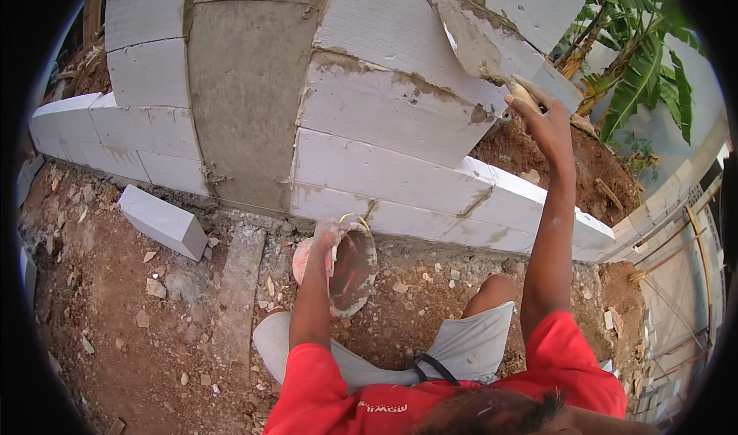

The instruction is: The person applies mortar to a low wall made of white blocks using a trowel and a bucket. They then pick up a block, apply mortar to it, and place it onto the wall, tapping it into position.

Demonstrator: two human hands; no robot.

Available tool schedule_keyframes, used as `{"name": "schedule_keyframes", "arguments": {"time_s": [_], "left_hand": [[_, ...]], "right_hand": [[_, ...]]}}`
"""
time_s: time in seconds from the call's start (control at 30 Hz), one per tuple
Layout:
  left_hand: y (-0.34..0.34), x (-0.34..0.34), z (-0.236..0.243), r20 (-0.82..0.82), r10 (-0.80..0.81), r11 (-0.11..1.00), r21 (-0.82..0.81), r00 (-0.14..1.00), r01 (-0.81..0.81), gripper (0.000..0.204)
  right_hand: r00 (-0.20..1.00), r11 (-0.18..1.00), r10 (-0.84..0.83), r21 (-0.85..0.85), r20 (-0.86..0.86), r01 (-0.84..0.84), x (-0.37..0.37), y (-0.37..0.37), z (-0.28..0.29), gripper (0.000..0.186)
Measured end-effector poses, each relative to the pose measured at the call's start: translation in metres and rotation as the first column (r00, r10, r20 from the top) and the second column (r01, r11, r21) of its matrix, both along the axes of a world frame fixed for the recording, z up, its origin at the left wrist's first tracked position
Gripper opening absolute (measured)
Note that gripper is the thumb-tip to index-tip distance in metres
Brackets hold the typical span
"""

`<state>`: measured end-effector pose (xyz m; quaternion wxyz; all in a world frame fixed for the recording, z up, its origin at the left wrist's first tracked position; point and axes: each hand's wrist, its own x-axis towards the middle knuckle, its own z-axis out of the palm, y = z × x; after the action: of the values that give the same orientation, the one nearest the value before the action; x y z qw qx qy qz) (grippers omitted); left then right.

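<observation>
My right hand is raised at the upper right, wrapped round the pale handle of a trowel. The trowel's mortar-smeared blade lies against the upper part of a wall of white blocks, near a joint with grey mortar along it. Low in front of the wall, my left hand grips the rim of a reddish bucket. The bucket is tilted with its mouth turned to the right, and its inside is coated with grey mortar residue. A thin yellowish handle loop shows at its rim.
A grey plastered column stands between the block courses. One loose white block lies on the rubble-strewn dirt at left. Lower courses run right toward a soil bank and banana plants. Bamboo poles stand far right.
</observation>
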<state>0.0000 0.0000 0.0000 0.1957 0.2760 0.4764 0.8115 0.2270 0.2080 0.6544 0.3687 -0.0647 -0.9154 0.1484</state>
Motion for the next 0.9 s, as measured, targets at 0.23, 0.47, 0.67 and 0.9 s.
{"name": "schedule_keyframes", "arguments": {"time_s": [0.23,0.47,0.67,0.9], "left_hand": [[0.008,0.035,0.0,0.008,0.112,0.985,-0.133,0.994,-0.11,0.024],[-0.009,0.025,0.04,-0.346,0.305,0.916,-0.147,0.887,-0.372,0.021],[-0.014,0.033,0.064,0.325,0.062,0.997,-0.061,0.944,-0.045,0.02],[-0.006,0.047,0.066,0.263,0.071,0.982,0.153,0.962,-0.114,0.021]], "right_hand": [[0.997,0.988,0.057,-0.139,-0.053,-0.064,-0.014,-0.026,-0.011,0.057],[0.973,0.981,0.174,-0.112,0.153,-0.158,-0.027,-0.052,0.006,0.057],[0.985,0.963,0.173,-0.208,-0.023,-0.174,-0.015,-0.043,0.007,0.058],[0.986,0.972,0.153,-0.188,0.062,-0.139,-0.012,-0.025,0.004,0.056]]}}
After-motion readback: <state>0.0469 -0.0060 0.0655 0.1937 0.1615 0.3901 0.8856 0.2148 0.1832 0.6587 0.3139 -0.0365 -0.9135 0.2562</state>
